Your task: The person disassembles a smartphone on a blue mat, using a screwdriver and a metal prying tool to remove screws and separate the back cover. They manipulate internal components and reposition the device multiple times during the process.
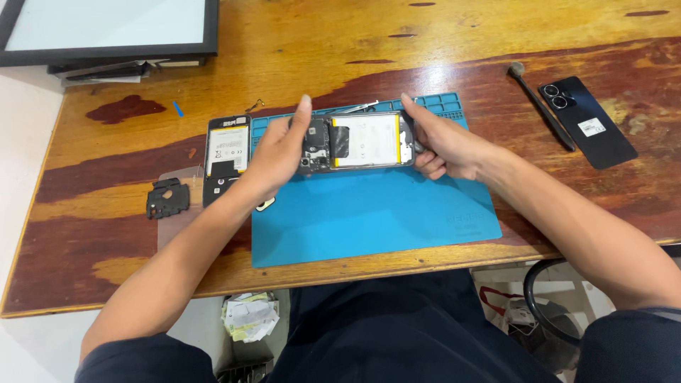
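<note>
I hold an opened phone (362, 142), back cover off, its white battery and circuit board showing, a little above the blue work mat (369, 220). My left hand (280, 152) grips the phone's left end with the thumb raised. My right hand (443, 145) grips its right end. Both hands are closed around the phone's edges.
A second opened phone (227, 152) lies left of the mat, with a black plastic cover piece (167, 198) beside it. At the right lie a black phone back cover (587, 120) and a small brush (543, 106). A framed panel (106, 28) sits at the back left of the wooden table (340, 42).
</note>
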The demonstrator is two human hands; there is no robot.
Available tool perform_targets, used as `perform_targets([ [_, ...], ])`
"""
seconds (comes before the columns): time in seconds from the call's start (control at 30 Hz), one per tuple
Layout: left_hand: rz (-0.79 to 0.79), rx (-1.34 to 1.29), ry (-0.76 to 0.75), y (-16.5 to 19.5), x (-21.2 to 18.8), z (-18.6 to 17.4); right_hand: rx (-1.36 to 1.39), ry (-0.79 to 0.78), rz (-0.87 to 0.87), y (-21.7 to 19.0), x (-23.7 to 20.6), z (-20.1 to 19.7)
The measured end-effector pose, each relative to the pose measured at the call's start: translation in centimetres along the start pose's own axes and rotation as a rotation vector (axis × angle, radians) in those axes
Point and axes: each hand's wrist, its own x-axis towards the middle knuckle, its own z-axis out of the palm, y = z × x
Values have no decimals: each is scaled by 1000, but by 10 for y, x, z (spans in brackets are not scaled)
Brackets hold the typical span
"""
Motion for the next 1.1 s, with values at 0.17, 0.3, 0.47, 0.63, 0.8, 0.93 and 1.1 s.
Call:
perform_targets([
  [0.17, 68, -181, 36, -7, 7, -9, 88, -25, -92, -7, -8, 7],
  [0.3, 161, -162, 20, -11, 8, -10, 182, -68, -207, -10, -10, 6],
  [0.47, 212, -177, 13, -5, 6, -6, 115, -15, -297, -8, -11, 6],
  [0.63, -74, -477, -161, 24, -7, -5, 121, 7, -346, -6, -11, 7],
  [0.8, 9, -674, -201, 31, -17, -1, 155, 74, -466, -2, -7, 12],
  [0.93, 79, -740, -120, 19, -8, -8, -419, 445, -943, -2, -9, 7],
  [1.1, 94, -753, -107, 10, -2, -16, -879, 430, -1107, -1, -20, 5],
])
